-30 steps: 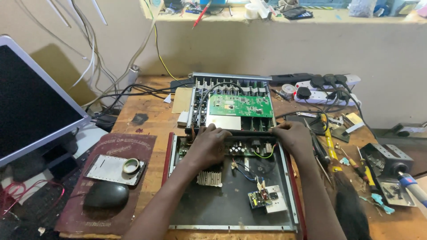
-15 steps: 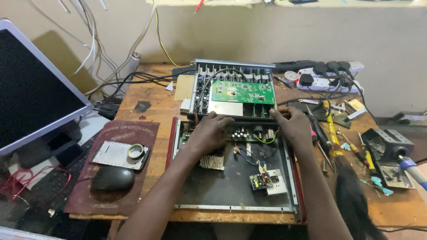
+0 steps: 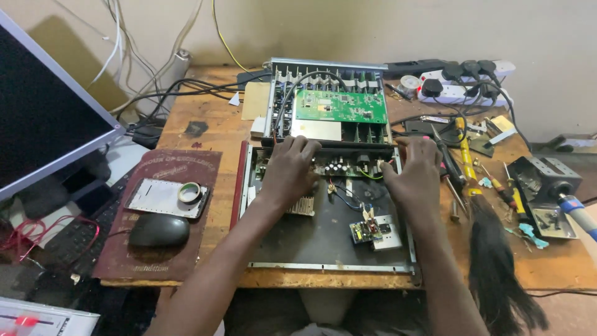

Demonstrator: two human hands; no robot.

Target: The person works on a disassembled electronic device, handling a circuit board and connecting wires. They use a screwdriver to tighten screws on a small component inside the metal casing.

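Our left hand and right hand rest fingers-curled on the circuit board across the open metal chassis; whether they actually grip it, we cannot tell.

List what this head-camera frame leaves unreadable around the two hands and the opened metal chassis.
- Fingertips of the left hand and right hand: curled over the dark circuit strip, so grip and contact are hidden.
- Parts under both palms: covered.
- Small parts on the green circuit board: too small to identify.
- Grey-framed monitor: cut off by the left edge.
- Black bristle brush: runs off the bottom edge.
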